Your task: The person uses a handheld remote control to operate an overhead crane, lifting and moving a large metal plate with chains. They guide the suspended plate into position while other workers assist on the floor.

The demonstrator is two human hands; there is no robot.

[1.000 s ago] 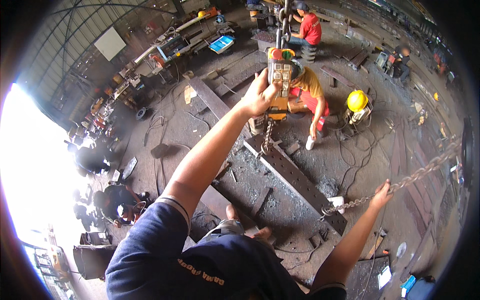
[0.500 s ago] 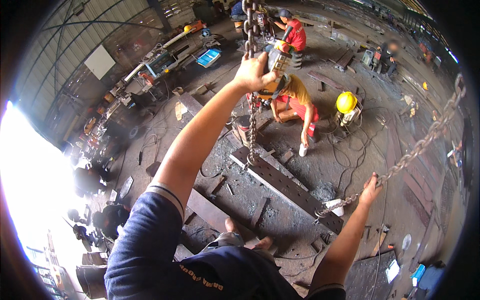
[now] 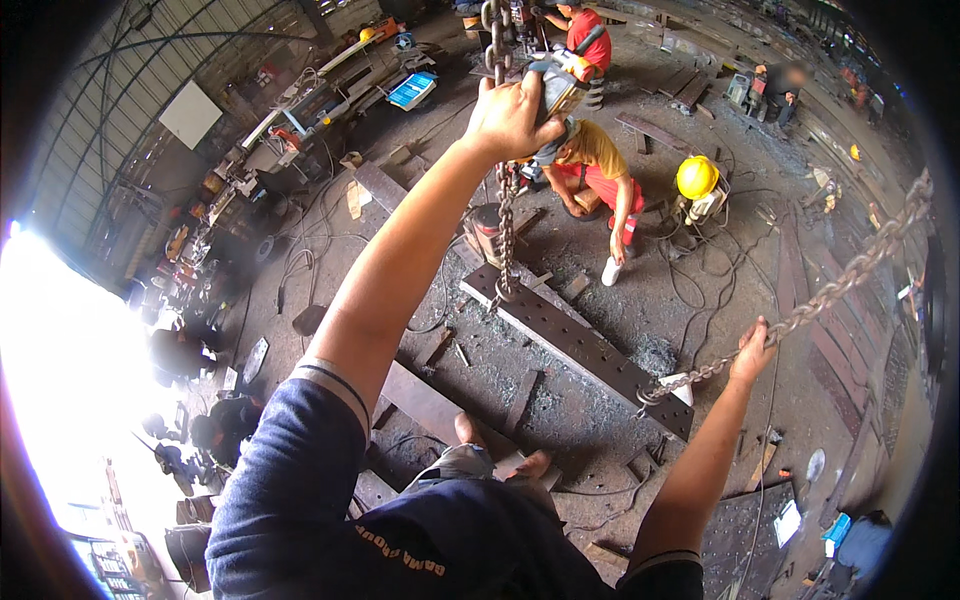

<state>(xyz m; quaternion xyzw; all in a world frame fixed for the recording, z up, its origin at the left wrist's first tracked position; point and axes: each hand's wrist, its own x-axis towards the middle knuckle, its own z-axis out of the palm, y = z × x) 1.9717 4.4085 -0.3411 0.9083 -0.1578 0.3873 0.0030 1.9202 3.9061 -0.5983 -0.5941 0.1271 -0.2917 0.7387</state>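
Note:
My left hand (image 3: 508, 120) is raised and closed round a grey and yellow lever hoist (image 3: 562, 88) with a black handle, beside a hanging chain (image 3: 506, 215). That chain runs down to the far end of a long, dark steel plate (image 3: 582, 348) with rows of holes. Lower right, my right hand (image 3: 755, 352) grips a second, slanting chain (image 3: 850, 282). Its lower end meets the plate's near end. My fingers and palm hide part of the hoist.
Beyond the plate crouches a person in a yellow shirt (image 3: 600, 152), one hand by a white cup-like thing (image 3: 611, 271). A yellow helmet (image 3: 697, 177) rests on a machine with cables. Another flat plate (image 3: 420, 400) lies by my feet. Metal scraps and shavings (image 3: 655, 355) litter the floor.
The view has shifted, so the plate and floor sit higher in the picture. Both hands keep their hold. The hoist has shifted, and the crouching person's head now shows more.

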